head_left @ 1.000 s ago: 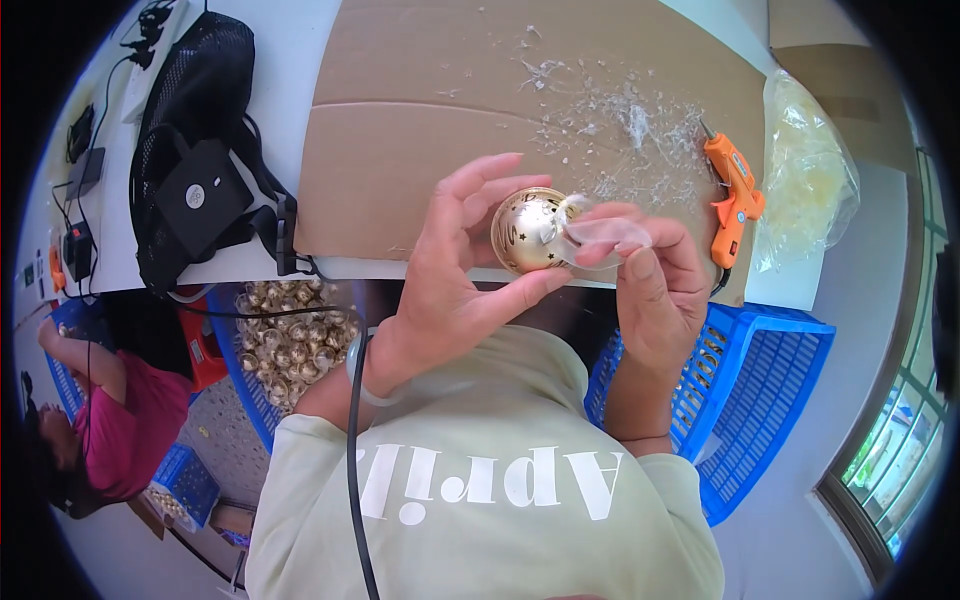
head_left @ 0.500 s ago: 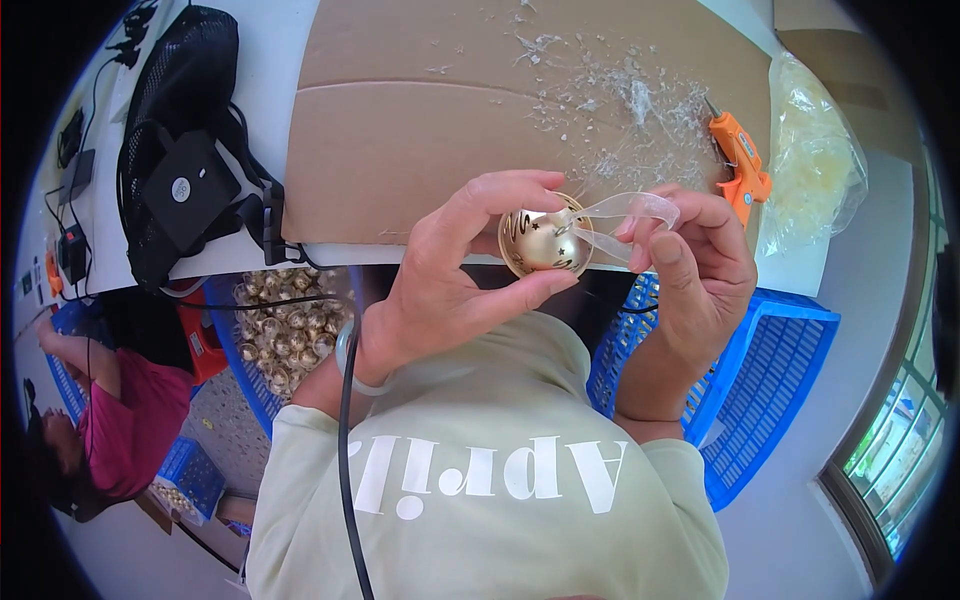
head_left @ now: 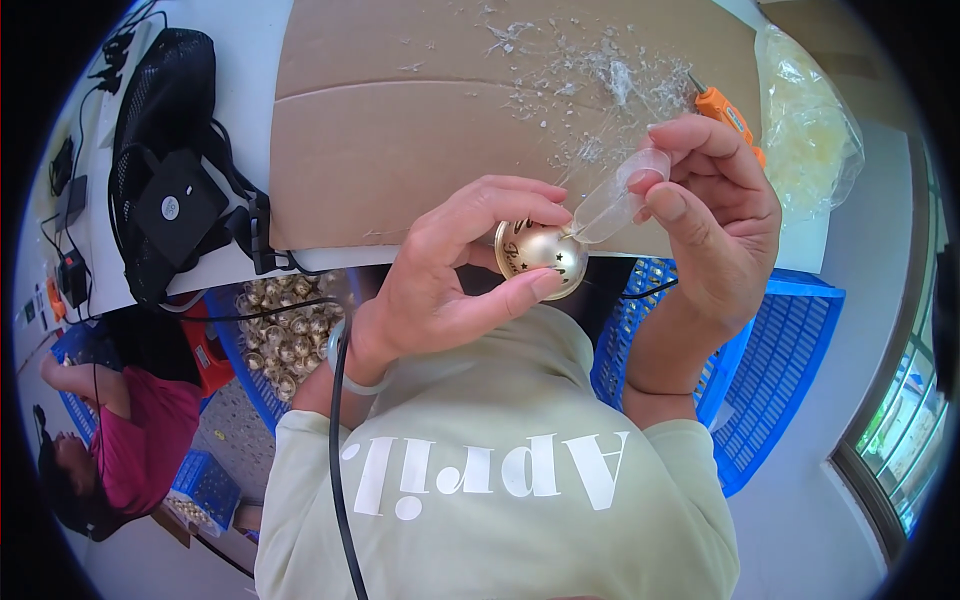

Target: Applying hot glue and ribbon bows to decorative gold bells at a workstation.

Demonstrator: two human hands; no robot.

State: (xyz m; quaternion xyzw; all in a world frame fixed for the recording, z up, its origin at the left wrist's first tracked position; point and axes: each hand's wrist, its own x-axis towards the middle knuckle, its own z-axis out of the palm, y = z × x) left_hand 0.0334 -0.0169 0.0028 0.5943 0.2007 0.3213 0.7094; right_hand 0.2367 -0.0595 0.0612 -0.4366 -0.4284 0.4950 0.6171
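My left hand grips a shiny gold bauble between thumb and fingers, just past the table's near edge. Dark script and small stars mark the bauble's surface. From its top rises a loop of sheer whitish ribbon. My right hand pinches the far end of that loop with bent fingers, up and to the right of the bauble. The ribbon stands stretched between the two hands. Partly behind my right hand lies an orange glue gun.
Wispy whitish scraps litter the cardboard sheet. A clear plastic bag lies right, a black mesh bag left. Gold baubles fill a blue basket below; another blue basket stands right. Another person sits left.
My right hand has moved up and to the right, drawing the ribbon loop upward. The bauble has tilted in my left hand. The whole view has shifted slightly.
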